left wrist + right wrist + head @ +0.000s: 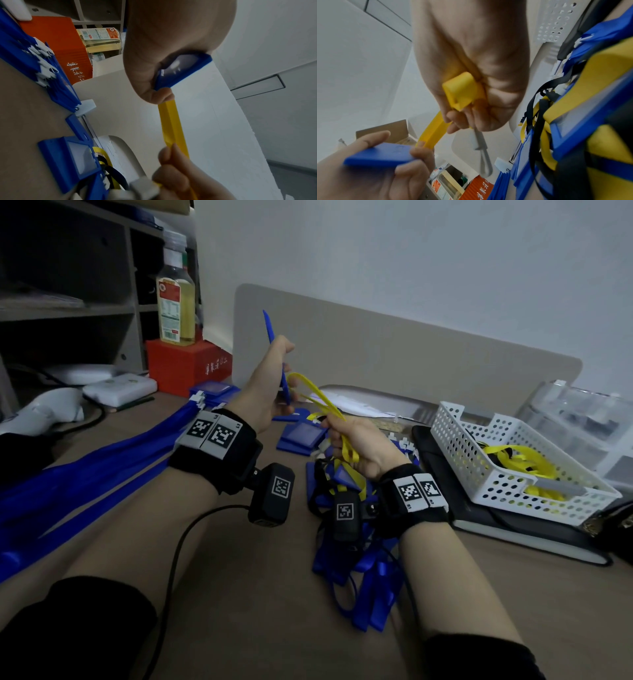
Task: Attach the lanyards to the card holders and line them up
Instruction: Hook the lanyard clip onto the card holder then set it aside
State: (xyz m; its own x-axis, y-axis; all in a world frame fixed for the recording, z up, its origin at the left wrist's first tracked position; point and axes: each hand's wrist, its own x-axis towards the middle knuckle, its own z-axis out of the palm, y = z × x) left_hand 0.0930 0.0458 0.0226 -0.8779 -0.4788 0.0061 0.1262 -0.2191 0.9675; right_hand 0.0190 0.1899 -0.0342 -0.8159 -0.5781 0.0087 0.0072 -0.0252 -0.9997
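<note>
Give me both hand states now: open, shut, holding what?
Left hand: closed on a blue card holder, held upright above the desk.
Right hand: closed on a yellow lanyard, strap bunched in the fist and running to the left hand.

black sleeves (85, 621), black wristbands (222, 460), checkered tags (416, 491)

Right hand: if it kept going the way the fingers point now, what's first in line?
Likely the left hand with its blue card holder: the right hand points up and across at it, the yellow lanyard spanning the gap. Depth between them is unclear.
</note>
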